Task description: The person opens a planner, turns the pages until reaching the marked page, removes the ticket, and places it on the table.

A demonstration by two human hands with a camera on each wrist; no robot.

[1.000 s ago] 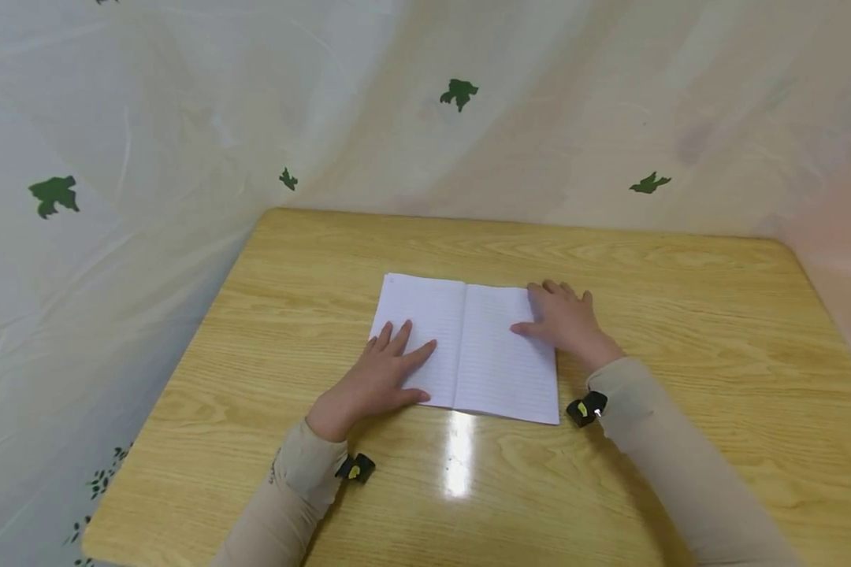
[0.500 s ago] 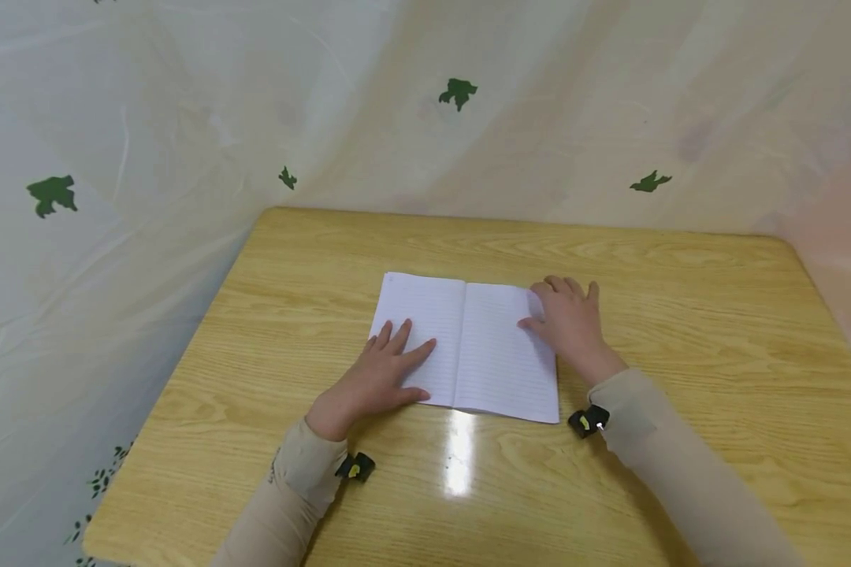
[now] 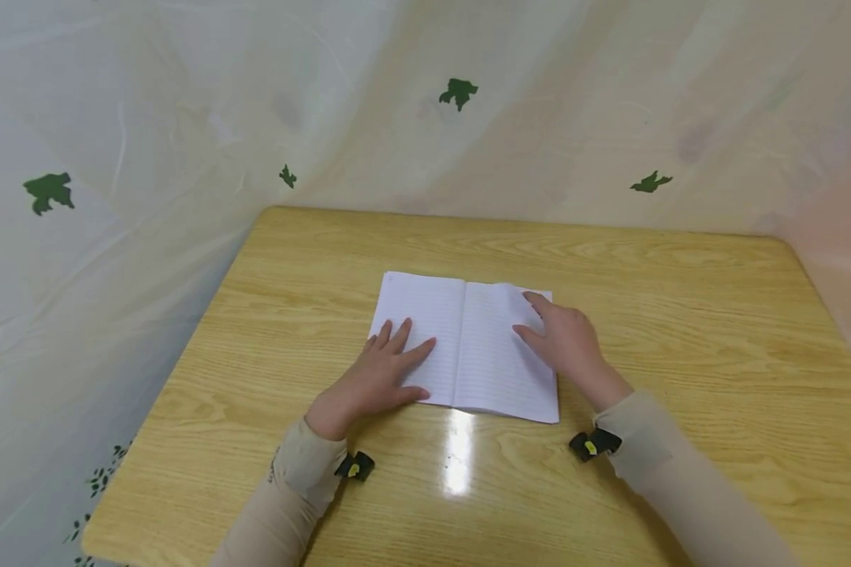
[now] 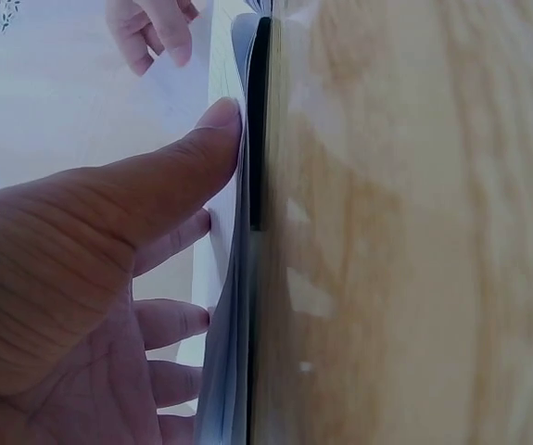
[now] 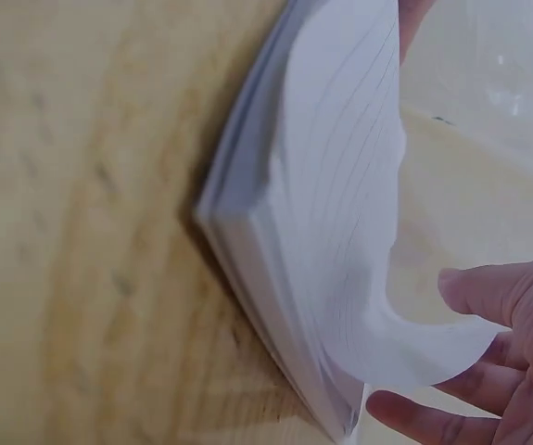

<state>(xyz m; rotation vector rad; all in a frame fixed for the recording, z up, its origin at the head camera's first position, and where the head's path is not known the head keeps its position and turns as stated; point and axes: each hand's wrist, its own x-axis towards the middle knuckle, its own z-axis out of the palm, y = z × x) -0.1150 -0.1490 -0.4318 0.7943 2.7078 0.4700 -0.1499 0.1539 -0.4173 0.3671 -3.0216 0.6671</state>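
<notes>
An open lined notebook (image 3: 488,354) lies on the wooden table. My left hand (image 3: 379,378) rests spread on its left page; in the left wrist view the thumb (image 4: 187,158) lies along the notebook's near edge. At the right page's outer side is my right hand (image 3: 570,342). In the right wrist view a single page (image 5: 414,352) curls up off the stack, its corner passing between thumb and fingers. The fingers (image 5: 424,417) are behind that page, partly hidden by it, while the thumb (image 5: 479,289) stands apart from the paper.
The wooden table (image 3: 681,315) has rounded corners and a bright glare spot (image 3: 458,465) in front of the notebook. A pale curtain (image 3: 369,110) with green bird shapes hangs behind it and along the sides. Dark wrist devices (image 3: 355,466) sit on both sleeves.
My right hand has drawn back toward me from the page's far corner, and its fingers have bent inward. The right page's upper corner has lifted and curled leftward. My left hand stays put.
</notes>
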